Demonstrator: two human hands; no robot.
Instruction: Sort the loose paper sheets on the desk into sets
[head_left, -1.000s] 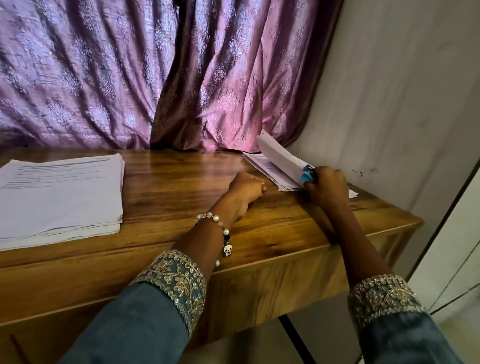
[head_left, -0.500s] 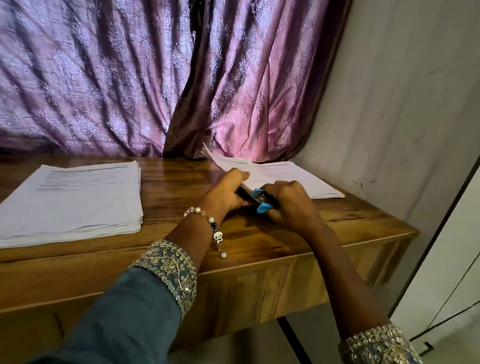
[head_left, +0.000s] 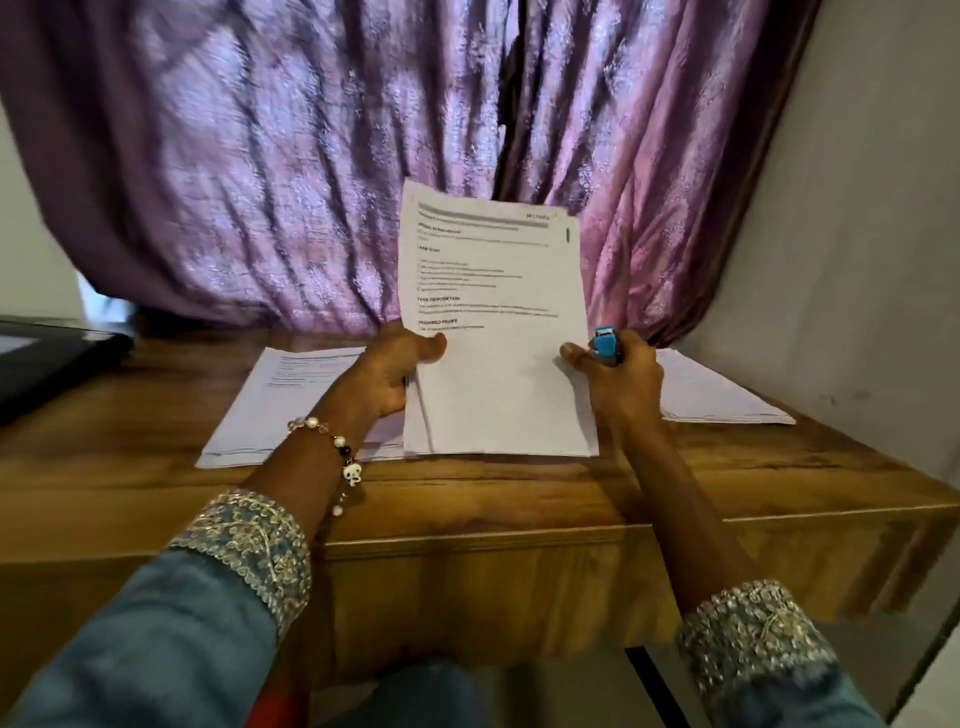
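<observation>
- While both hands hold one set of sheets (head_left: 493, 322) upright, its lower edge rests on the desk (head_left: 467, 499) near the front edge, mid-desk.
- Left hand (head_left: 395, 374): thumb on the front face, fingers behind, pinching the set's left edge.
- Right hand (head_left: 618, 374): thumb pressed on the right edge; same hand also curled round a small blue stapler (head_left: 607, 344).
- Step in hand, as judged: squaring the set. Tap the lower edge flat on the desk, keep the grip loose so the sheets settle, and align the corners before fastening.
- Left stack (head_left: 270, 410) lies flat behind the left wrist; right stack (head_left: 717, 395) lies by the right edge.
- Hidden or unclear: print blurred, unreadable; sheet count unknown; fingers behind the paper unseen; dark object (head_left: 47, 358) at the left edge cut off.
</observation>
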